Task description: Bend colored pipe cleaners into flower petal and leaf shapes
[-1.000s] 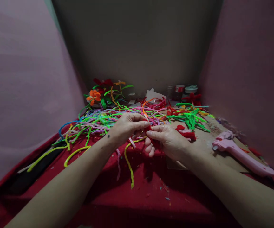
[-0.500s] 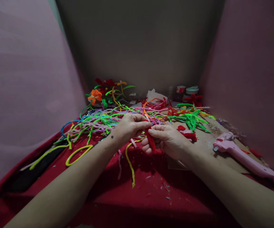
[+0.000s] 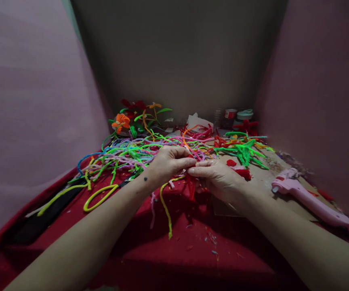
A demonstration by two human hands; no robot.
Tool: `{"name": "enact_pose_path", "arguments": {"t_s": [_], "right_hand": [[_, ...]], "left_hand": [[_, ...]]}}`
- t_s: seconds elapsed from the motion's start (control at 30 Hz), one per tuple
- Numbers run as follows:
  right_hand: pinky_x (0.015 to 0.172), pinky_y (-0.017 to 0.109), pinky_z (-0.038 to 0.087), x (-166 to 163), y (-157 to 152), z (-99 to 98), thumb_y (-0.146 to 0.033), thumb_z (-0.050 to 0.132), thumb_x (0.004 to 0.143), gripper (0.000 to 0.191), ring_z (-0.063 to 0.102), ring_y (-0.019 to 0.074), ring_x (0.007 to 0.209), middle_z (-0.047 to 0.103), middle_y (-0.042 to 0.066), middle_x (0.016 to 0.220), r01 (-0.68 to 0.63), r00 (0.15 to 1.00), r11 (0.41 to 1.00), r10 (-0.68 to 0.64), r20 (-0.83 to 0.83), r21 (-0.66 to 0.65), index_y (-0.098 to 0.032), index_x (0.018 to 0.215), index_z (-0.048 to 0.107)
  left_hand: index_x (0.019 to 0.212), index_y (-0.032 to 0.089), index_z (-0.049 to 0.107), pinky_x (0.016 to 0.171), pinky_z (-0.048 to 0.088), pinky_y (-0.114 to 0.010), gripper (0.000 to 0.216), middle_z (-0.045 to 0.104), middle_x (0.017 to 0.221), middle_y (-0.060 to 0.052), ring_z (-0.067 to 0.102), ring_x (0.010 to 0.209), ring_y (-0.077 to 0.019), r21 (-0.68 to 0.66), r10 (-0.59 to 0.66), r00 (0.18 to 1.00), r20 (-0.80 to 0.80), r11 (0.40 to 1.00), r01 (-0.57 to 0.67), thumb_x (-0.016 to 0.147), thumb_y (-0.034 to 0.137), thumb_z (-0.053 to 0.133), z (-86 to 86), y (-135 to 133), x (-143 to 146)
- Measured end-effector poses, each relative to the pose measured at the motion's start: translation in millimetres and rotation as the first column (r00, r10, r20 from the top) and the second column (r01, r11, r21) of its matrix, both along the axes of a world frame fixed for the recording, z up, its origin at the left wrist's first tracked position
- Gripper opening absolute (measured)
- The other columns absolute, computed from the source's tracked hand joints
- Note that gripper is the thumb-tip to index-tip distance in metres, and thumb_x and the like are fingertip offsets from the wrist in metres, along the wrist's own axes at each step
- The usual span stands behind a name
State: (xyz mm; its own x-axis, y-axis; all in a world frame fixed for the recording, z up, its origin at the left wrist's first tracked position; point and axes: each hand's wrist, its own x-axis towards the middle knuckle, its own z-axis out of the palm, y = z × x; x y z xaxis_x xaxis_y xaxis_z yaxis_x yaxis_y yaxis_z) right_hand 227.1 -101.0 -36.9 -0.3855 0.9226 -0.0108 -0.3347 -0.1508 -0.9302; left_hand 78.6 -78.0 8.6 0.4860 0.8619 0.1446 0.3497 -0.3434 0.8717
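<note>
Both hands meet above the front of the red-covered table, pinching one red pipe cleaner piece (image 3: 191,190) whose lower end hangs down between them. My left hand (image 3: 173,161) is closed, thumb and forefinger gripping its upper part. My right hand (image 3: 215,176) pinches it just below, fingertips touching those of the left; its other fingers are partly hidden. Behind the hands spreads a heap of pipe cleaners (image 3: 132,155) in green, pink, purple and other colours. A yellow pipe cleaner (image 3: 166,206) trails toward me below the left hand.
Yellow-handled scissors (image 3: 101,198) lie left of my left forearm. On the right, a pink glue gun (image 3: 309,198) rests on a cardboard sheet (image 3: 261,190) near green pipe cleaner shapes (image 3: 245,153). Finished flowers (image 3: 121,122) and a lidded jar (image 3: 244,116) stand at the back.
My fingertips have come closer together on the red piece, the left shifting slightly right. The red piece has turned and its loose lower end now looks narrower and split.
</note>
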Motion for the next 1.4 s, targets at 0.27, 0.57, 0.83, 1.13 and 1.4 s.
{"name": "enact_pose_path", "arguments": {"t_s": [0.27, 0.57, 0.83, 1.13, 1.4], "right_hand": [[0.045, 0.021, 0.033, -1.0, 3.0, 1.6, -0.017, 0.071, 0.058, 0.008, 0.048, 0.007, 0.046, 0.059, -0.001, 0.055, 0.098, 0.992, 0.995, -0.098, -0.083, -0.003, -0.012, 0.063, 0.066], [0.047, 0.022, 0.039, 5.2, 14.3, 4.0, -0.021, 0.073, 0.059, 0.012, 0.053, 0.009, 0.047, 0.063, 0.001, 0.057, 0.243, 0.942, 0.97, -0.241, -0.232, -0.019, -0.012, 0.064, 0.066], [0.047, 0.023, 0.04, 2.4, 14.3, 0.1, -0.022, 0.073, 0.058, 0.014, 0.054, 0.0106, 0.048, 0.063, 0.001, 0.057, 0.247, 0.941, 0.968, -0.25, -0.23, -0.042, -0.013, 0.065, 0.064], [0.041, 0.019, 0.03, -0.1, 8.1, 4.3, -0.021, 0.073, 0.056, 0.013, 0.041, 0.0052, 0.039, 0.054, -0.003, 0.047, 0.328, 0.933, 0.945, -0.322, -0.161, 0.011, -0.012, 0.059, 0.063], [0.042, 0.021, 0.033, -3.9, 3.9, 0.7, -0.024, 0.073, 0.057, 0.015, 0.042, 0.0063, 0.041, 0.055, -0.002, 0.048, 0.337, 0.925, 0.941, -0.33, -0.189, 0.01, -0.012, 0.065, 0.068]], "left_hand": [[0.078, 0.015, 0.057, 0.041, 0.031, -0.015, 0.019, 0.051, 0.057, 0.005, 0.04, 0.041, -0.0025, -0.18, 0.046, 0.982, 0.183, 0.984, -0.013, 0.071, 0.032, 0.062, 0.0, 0.3, 0.3], [0.071, 0.015, 0.053, 0.033, 0.024, -0.016, 0.018, 0.049, 0.048, 0.006, 0.036, 0.032, -0.0033, -0.364, -0.072, 0.984, 0.163, 0.922, 0.128, 0.071, 0.031, 0.061, -6.7, 0.4, 0.3], [0.067, 0.015, 0.052, 0.033, 0.023, -0.017, 0.018, 0.046, 0.042, 0.006, 0.034, 0.031, -0.0038, -0.372, -0.083, 0.988, 0.133, 0.92, 0.127, 0.071, 0.03, 0.061, -9.6, -0.2, 2.7], [0.069, 0.015, 0.051, 0.034, 0.022, -0.016, 0.022, 0.045, 0.046, 0.006, 0.036, 0.035, -0.0034, -0.361, 0.051, 0.985, 0.167, 0.932, 0.013, 0.071, 0.034, 0.062, -14.6, 0.6, 5.9], [0.066, 0.015, 0.053, 0.032, 0.023, -0.016, 0.017, 0.047, 0.044, 0.005, 0.036, 0.032, -0.0038, -0.375, 0.105, 0.976, 0.189, 0.927, -0.027, 0.07, 0.03, 0.061, -15.0, 0.3, 9.6]]}}
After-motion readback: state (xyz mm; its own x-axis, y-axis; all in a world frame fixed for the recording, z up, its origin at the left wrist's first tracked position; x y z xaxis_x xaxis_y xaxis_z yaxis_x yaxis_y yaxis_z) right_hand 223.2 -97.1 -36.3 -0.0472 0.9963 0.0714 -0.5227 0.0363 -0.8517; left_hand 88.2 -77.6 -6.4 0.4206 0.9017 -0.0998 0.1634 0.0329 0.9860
